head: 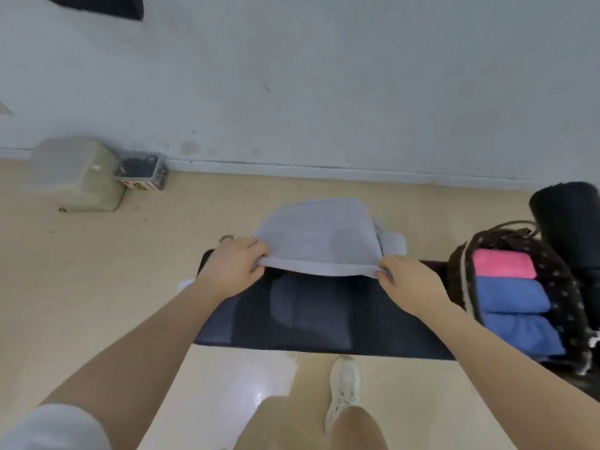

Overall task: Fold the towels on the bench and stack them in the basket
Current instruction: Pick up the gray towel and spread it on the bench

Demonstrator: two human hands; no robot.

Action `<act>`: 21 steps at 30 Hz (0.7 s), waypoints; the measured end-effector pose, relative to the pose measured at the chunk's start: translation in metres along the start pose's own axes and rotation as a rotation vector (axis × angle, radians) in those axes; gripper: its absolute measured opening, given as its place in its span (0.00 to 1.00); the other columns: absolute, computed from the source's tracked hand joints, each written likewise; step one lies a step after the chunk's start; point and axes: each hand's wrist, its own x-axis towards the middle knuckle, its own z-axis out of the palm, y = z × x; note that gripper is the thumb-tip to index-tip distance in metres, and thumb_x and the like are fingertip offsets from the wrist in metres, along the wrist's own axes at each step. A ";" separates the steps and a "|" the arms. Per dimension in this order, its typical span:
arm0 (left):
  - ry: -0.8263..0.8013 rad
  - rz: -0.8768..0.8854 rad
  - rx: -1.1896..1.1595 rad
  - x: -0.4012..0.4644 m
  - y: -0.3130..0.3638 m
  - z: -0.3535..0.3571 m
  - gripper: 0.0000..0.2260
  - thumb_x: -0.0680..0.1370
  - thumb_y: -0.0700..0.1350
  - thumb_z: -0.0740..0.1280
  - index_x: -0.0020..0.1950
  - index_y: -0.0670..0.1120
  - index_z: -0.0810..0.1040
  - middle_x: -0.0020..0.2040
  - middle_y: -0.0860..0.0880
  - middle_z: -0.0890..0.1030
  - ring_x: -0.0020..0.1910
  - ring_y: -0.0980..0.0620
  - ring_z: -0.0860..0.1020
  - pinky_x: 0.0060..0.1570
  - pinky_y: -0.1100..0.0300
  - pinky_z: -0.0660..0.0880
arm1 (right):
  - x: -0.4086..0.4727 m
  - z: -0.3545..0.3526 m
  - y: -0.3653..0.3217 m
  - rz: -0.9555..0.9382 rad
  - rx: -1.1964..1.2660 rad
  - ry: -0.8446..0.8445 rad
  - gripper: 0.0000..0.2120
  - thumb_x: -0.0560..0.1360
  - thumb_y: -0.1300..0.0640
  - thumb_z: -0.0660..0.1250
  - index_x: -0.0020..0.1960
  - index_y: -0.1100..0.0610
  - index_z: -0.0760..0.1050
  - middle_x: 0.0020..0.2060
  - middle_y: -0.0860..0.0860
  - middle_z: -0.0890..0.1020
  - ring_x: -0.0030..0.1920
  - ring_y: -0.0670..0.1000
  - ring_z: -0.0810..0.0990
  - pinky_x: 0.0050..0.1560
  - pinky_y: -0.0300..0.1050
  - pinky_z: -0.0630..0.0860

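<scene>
A pale grey-lavender cloth towel (319,238) is held up over the far edge of a dark, glossy, flat-topped counter (308,316), its near hem stretched between the two hands. The left hand (235,264) pinches the hem's left end with fingers curled over the cloth, and the right hand (404,280) pinches the right end the same way, thumb and fingers closed on the fabric. The rest of the towel drapes away from the person, bunching a little behind the right corner.

At the right end of the counter stands a dark brown basket with pale dots and a light rim (467,287). Inside it lie three folded towels side by side: a bright pink folded towel (503,263) farthest from the person, a blue folded towel (513,295) touching it, and a second blue folded towel (526,334) nearest. A black rounded object (571,228) sits just beyond the basket; what it is cannot be told.

The counter's top reflects light in dull patches. Below lies a shiny pale beige floor (97,271), meeting a whitish, scuffed wall (324,92) along a light skirting. Near the wall to the left stand a cream plastic box (78,173) and, just beside it, a small grey crate holding dark cords (143,172). A white sneaker (344,388) rests on the floor near the counter's front edge.
</scene>
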 end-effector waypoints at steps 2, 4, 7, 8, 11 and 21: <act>-0.064 0.006 -0.012 -0.025 -0.008 0.059 0.12 0.69 0.49 0.53 0.37 0.46 0.74 0.31 0.50 0.73 0.29 0.46 0.74 0.34 0.57 0.71 | 0.000 0.060 0.004 -0.043 -0.148 -0.020 0.12 0.80 0.50 0.55 0.41 0.55 0.68 0.37 0.50 0.74 0.40 0.52 0.71 0.39 0.45 0.64; -0.103 -0.002 -0.051 -0.046 -0.013 0.107 0.12 0.70 0.51 0.52 0.35 0.46 0.69 0.31 0.50 0.70 0.29 0.47 0.72 0.30 0.58 0.66 | 0.002 0.112 0.012 -0.074 -0.261 -0.043 0.11 0.79 0.51 0.55 0.40 0.53 0.67 0.35 0.49 0.72 0.44 0.53 0.71 0.45 0.45 0.61; -0.008 0.090 -0.049 -0.065 -0.019 0.153 0.10 0.71 0.48 0.57 0.33 0.44 0.71 0.29 0.49 0.72 0.26 0.49 0.72 0.28 0.63 0.62 | 0.011 0.175 0.019 -0.120 -0.225 0.055 0.10 0.77 0.53 0.59 0.39 0.55 0.72 0.34 0.51 0.77 0.46 0.56 0.74 0.53 0.47 0.61; 0.034 0.110 -0.027 -0.070 -0.021 0.165 0.10 0.71 0.48 0.58 0.35 0.44 0.74 0.29 0.49 0.74 0.26 0.49 0.73 0.29 0.64 0.63 | 0.014 0.190 0.020 -0.167 -0.210 0.126 0.11 0.76 0.54 0.60 0.37 0.56 0.72 0.32 0.52 0.78 0.43 0.57 0.75 0.50 0.49 0.65; 0.082 0.119 0.039 -0.083 -0.024 0.183 0.12 0.71 0.49 0.57 0.39 0.45 0.77 0.31 0.50 0.77 0.29 0.49 0.75 0.31 0.61 0.66 | 0.018 0.207 0.027 -0.261 -0.261 0.315 0.16 0.75 0.51 0.54 0.34 0.57 0.71 0.27 0.51 0.76 0.34 0.56 0.75 0.41 0.46 0.69; 0.030 -0.057 0.101 -0.152 0.018 0.167 0.14 0.76 0.48 0.56 0.48 0.42 0.78 0.41 0.44 0.77 0.42 0.42 0.76 0.30 0.58 0.57 | -0.062 0.191 0.028 -0.410 -0.410 0.164 0.13 0.80 0.49 0.58 0.39 0.52 0.65 0.30 0.49 0.73 0.30 0.54 0.68 0.31 0.41 0.55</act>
